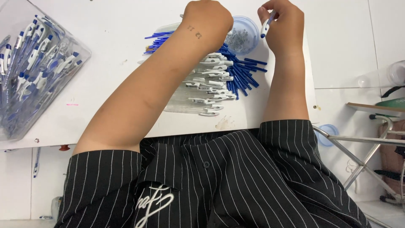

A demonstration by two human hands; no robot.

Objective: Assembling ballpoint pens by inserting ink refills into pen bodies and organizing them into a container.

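One blue-white pen [266,26] sits pinched in the right hand [283,26]; left hand [209,23] fisted beside it.

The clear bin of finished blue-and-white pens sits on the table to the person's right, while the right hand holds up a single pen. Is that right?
Not quite. In the head view, the clear bin of pens sits on the table to the person's left, not the right. The rest holds: the right hand holds up a single blue-and-white pen.
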